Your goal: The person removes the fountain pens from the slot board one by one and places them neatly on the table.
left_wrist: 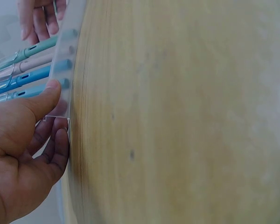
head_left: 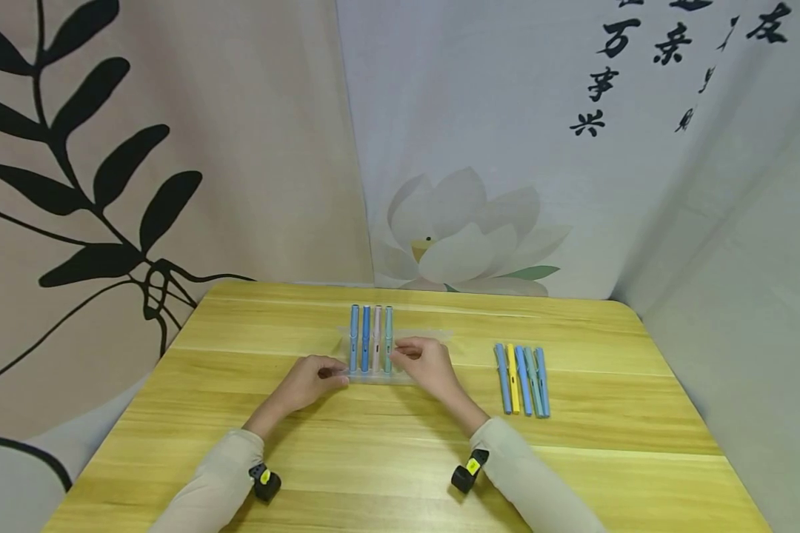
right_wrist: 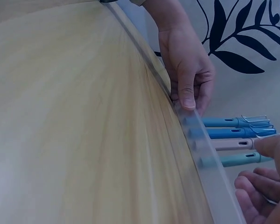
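Note:
A clear plastic pen holder [head_left: 373, 378] stands on the table. Upright in it are a light blue pen [head_left: 354, 333], a darker blue pen [head_left: 366, 333], a pale pink pen [head_left: 376, 333] and a green pen [head_left: 389, 329], all capped and with clips. My left hand [head_left: 313, 379] pinches the holder's left end, its thumb [left_wrist: 50, 95] on the front face. My right hand [head_left: 428, 364] is beside the green pen, toward the holder's right part. Its fingers look loosely bent in the right wrist view, the fingertips right by the pen caps.
To the right, several capped pens lie side by side on the wooden table [head_left: 613, 414]: blue ones, a yellow pen [head_left: 512, 377] and a green pen [head_left: 532, 381]. Behind the table's back edge hangs a printed curtain [head_left: 273, 148]. Each wrist wears a small black camera [head_left: 264, 483].

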Demonstrator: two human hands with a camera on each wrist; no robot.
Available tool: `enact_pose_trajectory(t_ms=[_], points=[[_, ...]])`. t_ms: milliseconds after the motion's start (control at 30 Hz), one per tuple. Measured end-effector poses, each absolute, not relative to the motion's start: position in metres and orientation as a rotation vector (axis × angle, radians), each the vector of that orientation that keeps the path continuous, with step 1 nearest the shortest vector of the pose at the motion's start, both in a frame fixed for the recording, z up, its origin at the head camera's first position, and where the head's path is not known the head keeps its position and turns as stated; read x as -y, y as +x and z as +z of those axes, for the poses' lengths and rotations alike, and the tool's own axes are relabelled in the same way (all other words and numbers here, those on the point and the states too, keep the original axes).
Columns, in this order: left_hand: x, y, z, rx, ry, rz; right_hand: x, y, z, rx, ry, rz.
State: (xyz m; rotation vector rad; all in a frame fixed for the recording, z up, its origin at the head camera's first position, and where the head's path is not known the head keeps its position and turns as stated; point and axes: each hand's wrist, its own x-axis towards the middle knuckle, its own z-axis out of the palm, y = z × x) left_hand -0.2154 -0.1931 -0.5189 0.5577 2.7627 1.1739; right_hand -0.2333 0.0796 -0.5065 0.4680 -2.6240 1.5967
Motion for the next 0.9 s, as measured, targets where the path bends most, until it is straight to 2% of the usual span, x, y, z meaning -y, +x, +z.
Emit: enact_pose_trajectory(t_ms=[900], points=[[0.193,-0.217,-0.521,-2.770,0.568,1.176,-0.063,-0.241,-0.503,2.624,0.363,1.623]])
